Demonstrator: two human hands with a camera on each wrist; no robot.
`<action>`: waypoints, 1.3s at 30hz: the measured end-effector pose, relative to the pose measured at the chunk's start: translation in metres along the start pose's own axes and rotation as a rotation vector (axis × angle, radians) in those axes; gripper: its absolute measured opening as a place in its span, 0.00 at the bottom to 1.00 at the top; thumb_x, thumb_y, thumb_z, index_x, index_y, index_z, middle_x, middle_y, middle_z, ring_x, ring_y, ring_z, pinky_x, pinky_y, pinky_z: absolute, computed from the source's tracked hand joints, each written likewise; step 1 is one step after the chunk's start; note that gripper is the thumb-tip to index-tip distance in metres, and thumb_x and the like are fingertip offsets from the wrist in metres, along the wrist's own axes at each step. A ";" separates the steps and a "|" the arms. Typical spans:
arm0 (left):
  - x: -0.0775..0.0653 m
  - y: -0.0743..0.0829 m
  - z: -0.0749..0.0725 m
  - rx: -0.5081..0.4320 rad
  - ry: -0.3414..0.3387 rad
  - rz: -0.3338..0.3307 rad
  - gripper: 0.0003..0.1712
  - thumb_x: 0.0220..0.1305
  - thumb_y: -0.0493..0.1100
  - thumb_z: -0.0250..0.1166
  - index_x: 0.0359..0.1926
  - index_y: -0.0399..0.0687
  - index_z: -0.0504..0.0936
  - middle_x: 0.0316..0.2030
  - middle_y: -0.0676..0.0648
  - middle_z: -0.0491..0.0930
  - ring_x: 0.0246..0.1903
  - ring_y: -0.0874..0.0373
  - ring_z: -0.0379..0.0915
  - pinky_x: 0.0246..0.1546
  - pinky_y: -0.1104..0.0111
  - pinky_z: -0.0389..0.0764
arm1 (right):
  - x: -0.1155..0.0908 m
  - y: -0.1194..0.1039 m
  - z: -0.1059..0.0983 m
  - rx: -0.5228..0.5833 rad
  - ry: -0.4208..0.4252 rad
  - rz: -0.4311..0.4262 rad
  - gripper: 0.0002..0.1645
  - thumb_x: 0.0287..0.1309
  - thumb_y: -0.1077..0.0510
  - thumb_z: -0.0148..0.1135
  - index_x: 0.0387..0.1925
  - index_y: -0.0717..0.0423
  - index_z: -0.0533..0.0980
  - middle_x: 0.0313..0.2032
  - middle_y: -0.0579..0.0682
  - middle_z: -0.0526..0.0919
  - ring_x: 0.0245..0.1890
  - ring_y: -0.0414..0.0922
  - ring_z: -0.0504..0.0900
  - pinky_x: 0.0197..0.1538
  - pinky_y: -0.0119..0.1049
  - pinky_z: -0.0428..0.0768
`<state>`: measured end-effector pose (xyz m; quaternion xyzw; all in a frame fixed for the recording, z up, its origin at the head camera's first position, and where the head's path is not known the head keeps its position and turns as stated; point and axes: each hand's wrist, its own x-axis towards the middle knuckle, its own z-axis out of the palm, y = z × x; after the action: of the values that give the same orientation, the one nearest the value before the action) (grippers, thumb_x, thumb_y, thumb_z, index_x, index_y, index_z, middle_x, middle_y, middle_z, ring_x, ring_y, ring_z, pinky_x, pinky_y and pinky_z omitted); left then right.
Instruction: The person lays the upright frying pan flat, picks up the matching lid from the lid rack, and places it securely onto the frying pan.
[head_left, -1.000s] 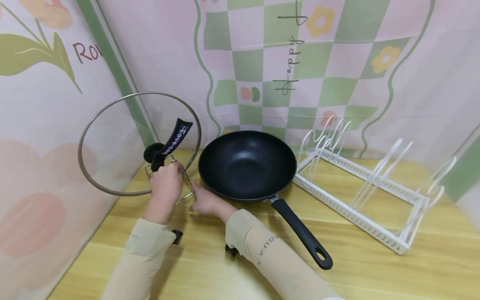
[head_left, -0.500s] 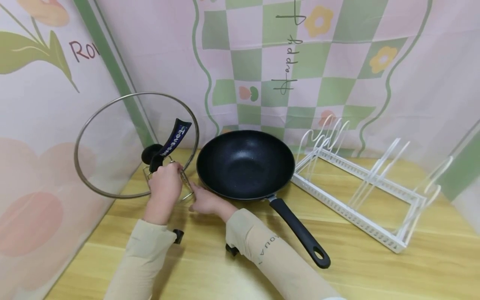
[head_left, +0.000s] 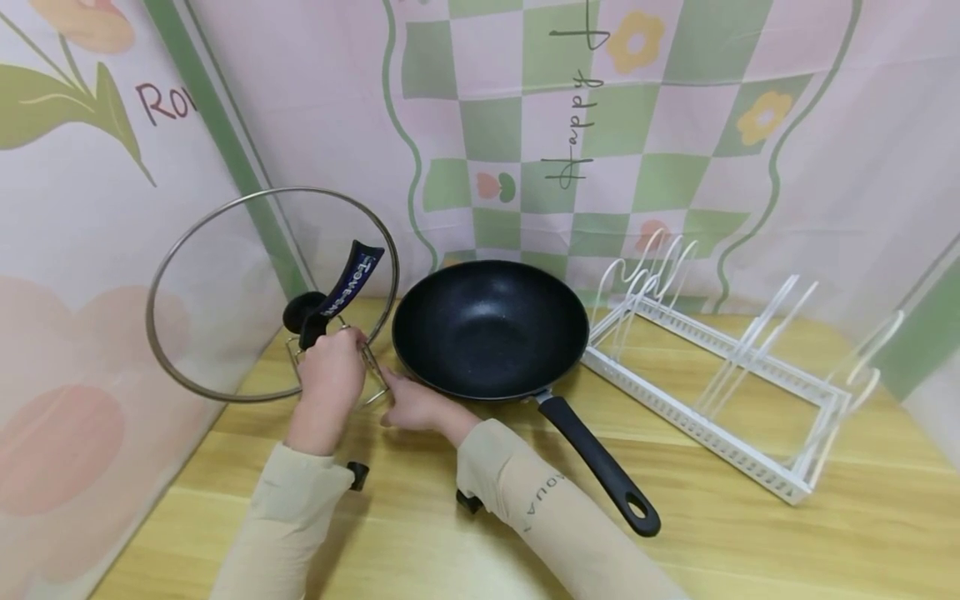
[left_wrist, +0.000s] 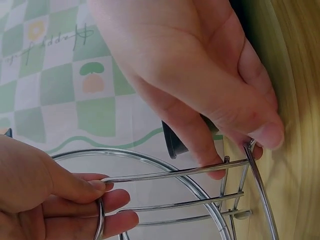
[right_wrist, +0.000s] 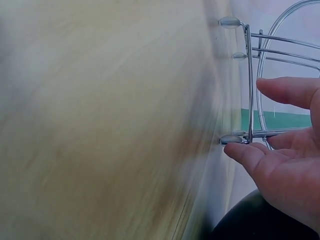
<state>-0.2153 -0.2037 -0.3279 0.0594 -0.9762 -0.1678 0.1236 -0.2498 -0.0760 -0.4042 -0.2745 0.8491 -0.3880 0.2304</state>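
Observation:
A glass pan lid (head_left: 225, 292) with a metal rim and a black knob stands upright at the left of the head view. From the knob rises a curved black handle (head_left: 348, 279) with lettering. The lid sits in a metal wire lid rack (left_wrist: 150, 176). My left hand (head_left: 330, 371) grips the upper wire of the rack, thumb and fingers pinching it in the left wrist view. Lower down, my right hand (head_left: 420, 406) holds the rack's near bottom corner, beside a small clear foot (right_wrist: 231, 140). In the head view the hands hide much of the rack.
A black wok (head_left: 491, 333) stands right of the hands, its long handle (head_left: 600, 467) pointing toward the front right. Farther right lies a white rack (head_left: 697, 425) with upright wire dividers. Patterned cloth (head_left: 525, 125) hangs behind the wooden table (head_left: 420, 533).
Both hands keep their hold on the rack. The lid leans very slightly lower to the left; the whole scene shifts a little left in view.

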 end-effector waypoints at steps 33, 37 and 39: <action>-0.010 0.006 -0.002 0.031 -0.014 0.021 0.15 0.71 0.29 0.53 0.47 0.39 0.86 0.42 0.33 0.86 0.36 0.32 0.84 0.28 0.44 0.83 | -0.008 -0.001 0.003 -0.096 -0.023 0.041 0.53 0.63 0.64 0.63 0.81 0.60 0.44 0.80 0.56 0.47 0.79 0.50 0.49 0.76 0.41 0.58; -0.010 0.004 0.000 0.026 0.020 0.052 0.14 0.69 0.29 0.55 0.44 0.38 0.86 0.40 0.33 0.86 0.34 0.32 0.83 0.26 0.44 0.83 | -0.008 -0.001 0.002 -0.097 -0.028 0.040 0.53 0.64 0.64 0.63 0.81 0.61 0.44 0.80 0.57 0.47 0.78 0.51 0.49 0.76 0.42 0.58; -0.010 0.003 0.001 0.020 0.035 0.065 0.13 0.69 0.29 0.56 0.43 0.37 0.87 0.39 0.33 0.86 0.34 0.31 0.83 0.26 0.44 0.83 | -0.008 0.000 0.002 -0.096 -0.031 0.041 0.53 0.64 0.64 0.63 0.81 0.61 0.44 0.80 0.56 0.47 0.78 0.51 0.49 0.75 0.42 0.58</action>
<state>-0.2062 -0.1993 -0.3296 0.0315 -0.9770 -0.1528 0.1453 -0.2421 -0.0718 -0.4037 -0.2737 0.8686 -0.3375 0.2379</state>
